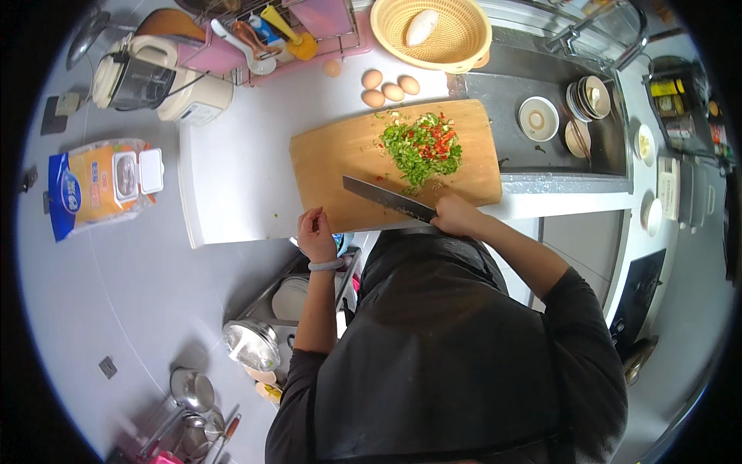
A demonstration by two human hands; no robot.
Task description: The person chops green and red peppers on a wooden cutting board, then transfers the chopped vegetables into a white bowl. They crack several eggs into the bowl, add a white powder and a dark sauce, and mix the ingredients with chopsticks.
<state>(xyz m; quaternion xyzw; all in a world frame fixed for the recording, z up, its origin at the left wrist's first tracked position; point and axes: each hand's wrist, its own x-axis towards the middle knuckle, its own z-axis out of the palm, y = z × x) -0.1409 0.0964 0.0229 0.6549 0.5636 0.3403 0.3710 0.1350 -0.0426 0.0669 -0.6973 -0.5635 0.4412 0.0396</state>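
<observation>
My right hand [458, 217] grips the handle of a kitchen cleaver [385, 197], whose dark blade points left over the front part of a wooden cutting board [330, 168]. Bits of food cling to the blade. A pile of chopped green and red peppers [423, 145] lies on the right half of the board, behind the blade. My left hand [316, 232] is at the board's front left edge, fingers curled, with no object visible in it. A grey band circles that wrist.
Several brown eggs [393, 91] lie behind the board. A yellow plastic colander [379, 35] holds a pale oblong vegetable. The sink [493, 87] at the right holds bowls [538, 119] and chopsticks. A beige kitchen appliance [194, 98] stands at the back left.
</observation>
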